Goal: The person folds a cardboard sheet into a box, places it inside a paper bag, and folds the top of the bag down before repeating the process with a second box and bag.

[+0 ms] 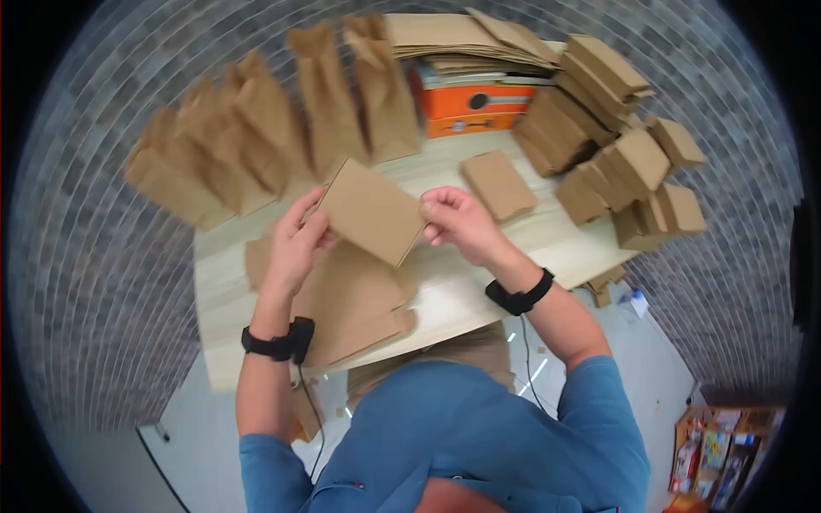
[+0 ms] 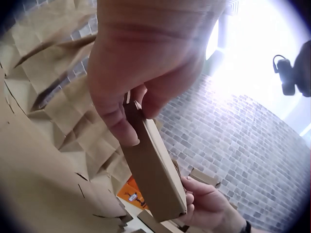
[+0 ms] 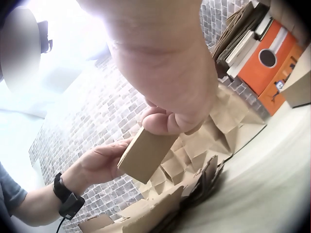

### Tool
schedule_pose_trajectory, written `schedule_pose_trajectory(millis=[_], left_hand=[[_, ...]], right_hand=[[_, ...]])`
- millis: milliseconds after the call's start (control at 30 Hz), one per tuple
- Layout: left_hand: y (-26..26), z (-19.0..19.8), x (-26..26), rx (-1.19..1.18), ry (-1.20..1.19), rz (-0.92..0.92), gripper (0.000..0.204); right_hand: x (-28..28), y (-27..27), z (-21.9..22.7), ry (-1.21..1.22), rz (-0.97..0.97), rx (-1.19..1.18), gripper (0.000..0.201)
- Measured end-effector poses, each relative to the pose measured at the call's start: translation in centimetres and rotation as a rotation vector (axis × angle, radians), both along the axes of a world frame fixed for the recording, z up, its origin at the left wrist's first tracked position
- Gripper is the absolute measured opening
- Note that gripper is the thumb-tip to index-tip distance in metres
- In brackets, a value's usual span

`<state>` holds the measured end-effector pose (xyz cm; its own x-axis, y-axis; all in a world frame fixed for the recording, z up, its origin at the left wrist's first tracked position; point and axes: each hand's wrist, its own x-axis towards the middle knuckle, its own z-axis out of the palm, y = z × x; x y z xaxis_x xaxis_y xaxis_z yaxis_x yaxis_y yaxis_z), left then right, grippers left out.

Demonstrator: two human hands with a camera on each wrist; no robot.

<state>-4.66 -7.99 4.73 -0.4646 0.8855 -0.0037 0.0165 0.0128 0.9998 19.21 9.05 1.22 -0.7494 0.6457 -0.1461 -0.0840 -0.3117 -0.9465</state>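
Note:
Between both hands a flat brown cardboard box [image 1: 372, 209] is held up above the table, tilted, with its broad face toward the head camera. My left hand [image 1: 297, 242] grips its left end, thumb and fingers on opposite sides, as the left wrist view shows along the box's narrow side [image 2: 153, 165]. At the opposite end, my right hand [image 1: 460, 224] pinches the edge between thumb and curled fingers. Below the box lie flat cardboard sheets [image 1: 355, 308] near the table's front edge. A similar closed box [image 1: 498, 185] lies on the table beyond my right hand.
Several upright paper bags [image 1: 329, 103] line the back left of the table [image 1: 445, 299]. An orange box [image 1: 470, 103] stands at the back under stacked flat cardboard [image 1: 462, 38]. Piled cardboard boxes [image 1: 633, 162] occupy the right side. A shelf [image 1: 723, 453] stands on the floor at lower right.

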Motion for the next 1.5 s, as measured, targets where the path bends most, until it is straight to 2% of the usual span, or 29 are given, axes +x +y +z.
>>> schedule_pose_trajectory(millis=[67, 133, 267, 333, 367, 533, 667, 700, 867, 933, 1167, 1233, 1267, 1333, 1367, 1433, 1467, 1500], left_hand=[[2.6, -0.6, 1.9, -0.043, 0.009, -0.044, 0.05], [4.8, -0.6, 3.5, -0.128, 0.003, -0.135, 0.051], [11.4, 0.2, 7.4, -0.14, -0.052, -0.244, 0.053], [15.2, 1.2, 9.4, -0.139, 0.128, -0.277, 0.054], [16.8, 1.3, 10.2, -0.132, 0.128, -0.282, 0.054], [23.7, -2.3, 11.9, -0.176, 0.187, -0.377, 0.057], [24.7, -4.3, 12.5, -0.19, 0.173, -0.386, 0.061], [24.6, -4.6, 12.7, -0.185, 0.173, -0.338, 0.064], [23.9, -4.7, 11.6, -0.254, 0.145, -0.277, 0.062], [23.7, -4.5, 10.9, -0.334, -0.036, -0.41, 0.057], [23.9, -4.4, 11.0, -0.352, -0.204, -0.415, 0.055], [23.4, -4.0, 11.5, -0.322, -0.095, -0.264, 0.06], [23.4, -4.3, 11.1, -0.322, -0.097, -0.265, 0.06], [23.2, -5.2, 8.8, -0.37, 0.346, -0.321, 0.061], [22.1, -4.8, 7.6, -0.372, 0.345, -0.318, 0.061], [18.9, -3.6, 5.5, -0.292, 1.034, -0.511, 0.063], [16.9, -2.1, 5.5, -0.302, 1.038, -0.508, 0.063], [14.7, -0.1, 5.6, -0.366, 1.137, -0.59, 0.063]], right_hand=[[2.4, -0.2, -0.6, -0.004, -0.053, -0.049, 0.022], [5.0, -0.2, -0.4, -0.02, -0.116, -0.018, 0.024], [8.6, 1.3, 0.7, -0.057, -0.303, 0.066, 0.026], [10.1, 3.5, 0.2, -0.018, -0.412, 0.096, 0.025], [10.6, 4.7, 0.1, -0.061, -0.467, 0.123, 0.024], [12.2, 8.5, -1.6, -0.144, -0.522, 0.119, 0.023], [12.8, 9.3, -2.9, -0.263, -0.501, 0.144, 0.024], [12.8, 9.3, -3.2, -0.278, -0.504, 0.145, 0.024], [13.1, 9.2, -3.7, -0.246, -0.518, 0.082, 0.024], [13.0, 9.3, -4.2, -0.241, -0.499, 0.064, 0.024], [13.0, 8.7, -4.1, -0.223, -0.506, 0.016, 0.025], [13.2, 8.2, -3.8, -0.194, -0.53, -0.029, 0.026], [13.5, 7.8, -3.5, -0.197, -0.589, -0.008, 0.026], [14.1, 6.5, -2.7, -0.2, -0.647, 0.012, 0.027], [14.4, 5.5, -2.3, -0.213, -0.692, 0.025, 0.025], [15.4, 4.1, -3.0, -0.219, -0.73, 0.035, 0.023], [16.2, 3.4, -4.0, -0.236, -0.584, 0.098, 0.021], [16.6, 2.9, -4.8, -0.246, -0.432, 0.159, 0.02]])
